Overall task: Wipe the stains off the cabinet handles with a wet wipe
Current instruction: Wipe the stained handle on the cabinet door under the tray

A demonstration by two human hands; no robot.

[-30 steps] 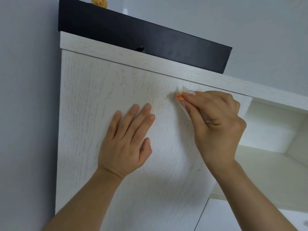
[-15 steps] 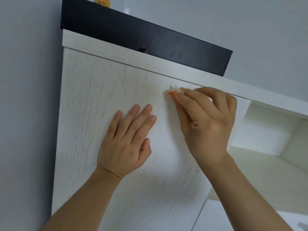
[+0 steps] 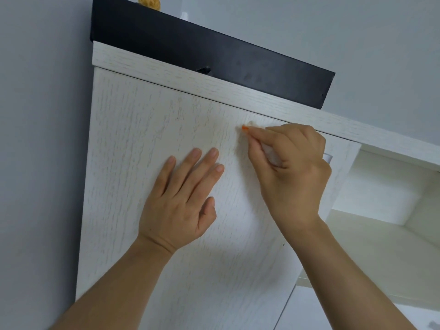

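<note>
A: From the head view, what is each hand doing?

B: The left hand (image 3: 177, 206) lies flat on the white cabinet door (image 3: 133, 148), fingers straight and together, holding nothing. The right hand (image 3: 291, 172) is curled round a wet wipe (image 3: 270, 154), pressing it to the door near the top edge.

A: How much of the wipe shows?

B: Little. A white scrap peeks past the fingertips by an orange nail (image 3: 245, 128), and another patch shows between thumb and fingers. The rest is hidden in the fist.

A: And the handle?

B: Mostly covered. Only a small pale piece (image 3: 327, 157) juts out behind the right knuckles, at the door's right side; its shape is hard to make out.

A: Anything else?

B: A black box (image 3: 214, 55) sits on top of the cabinet, with a yellow knitted thing (image 3: 148, 1) cut off by the frame. An open shelf (image 3: 381, 186) lies to the right.
</note>
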